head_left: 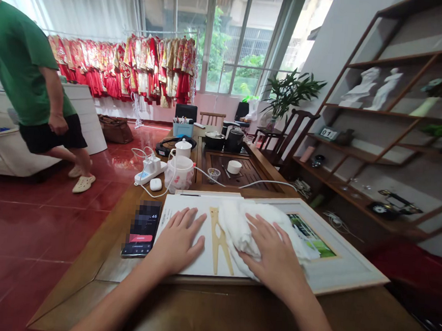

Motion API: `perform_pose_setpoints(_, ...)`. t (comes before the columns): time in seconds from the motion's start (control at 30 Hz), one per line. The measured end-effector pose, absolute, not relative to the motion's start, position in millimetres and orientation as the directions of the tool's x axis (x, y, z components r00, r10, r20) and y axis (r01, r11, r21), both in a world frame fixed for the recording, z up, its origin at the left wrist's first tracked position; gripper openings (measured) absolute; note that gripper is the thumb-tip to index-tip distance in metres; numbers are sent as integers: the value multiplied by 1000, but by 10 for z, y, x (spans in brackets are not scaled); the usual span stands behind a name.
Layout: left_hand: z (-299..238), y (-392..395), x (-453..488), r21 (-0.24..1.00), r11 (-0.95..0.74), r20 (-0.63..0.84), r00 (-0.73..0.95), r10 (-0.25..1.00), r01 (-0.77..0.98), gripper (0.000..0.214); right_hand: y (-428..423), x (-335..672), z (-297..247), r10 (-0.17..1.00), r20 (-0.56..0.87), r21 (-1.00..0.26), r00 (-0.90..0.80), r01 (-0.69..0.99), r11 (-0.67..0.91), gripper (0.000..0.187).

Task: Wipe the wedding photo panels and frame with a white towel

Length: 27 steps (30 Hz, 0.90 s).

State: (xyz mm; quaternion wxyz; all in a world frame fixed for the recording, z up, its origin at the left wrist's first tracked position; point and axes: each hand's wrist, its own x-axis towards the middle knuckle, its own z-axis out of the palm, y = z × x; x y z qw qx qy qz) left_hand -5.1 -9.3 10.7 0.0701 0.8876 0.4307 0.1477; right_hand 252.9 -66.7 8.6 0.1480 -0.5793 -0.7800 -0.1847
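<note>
**Q:** what've the hands got up close?

**A:** left hand [179,241] is flat on a white sheet [185,207], fingers spread wide, holding nothing; right hand [275,254] is pressed down on a bunched white cloth [241,231], fingers spread on top, no real grip that I can see; the cloth sits on the sheet and runs onto a framed picture [310,242] with a pale frame; a tan peg-shaped piece [217,241] lies between the hands.

**Q:** what's round them?

**A:** a phone [140,243], partly blurred, sits just left of the sheet on the wooden table [82,272]; further on there's a white power strip [150,174] and a white jug [178,176]; over on the left a person in a green T-shirt [18,63] is on the move; way back, red garments [121,66] hang on a rail by the window [231,33].
</note>
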Motion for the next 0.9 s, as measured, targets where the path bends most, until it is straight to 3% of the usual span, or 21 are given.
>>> perform_pose_setpoints(0.17, 90, -98, -51, 246, -619, 198, 586, 785, 746, 54, -884, 2563, 55, 850, 430, 143, -304, 953, 268, 55)
perform_pose_setpoints(0.53, 80, -117, -41, 218, -601, 194, 569, 799, 769, 53, -283, 2481, 159, 872, 423, 103, -245, 970, 222, 51)
perform_pose_setpoints(0.9, 66, -98, -47, 237, -602, 186, 572, 799, 763, 53, -784, 2577, 79, 848, 419, 158, -325, 945, 285, 53)
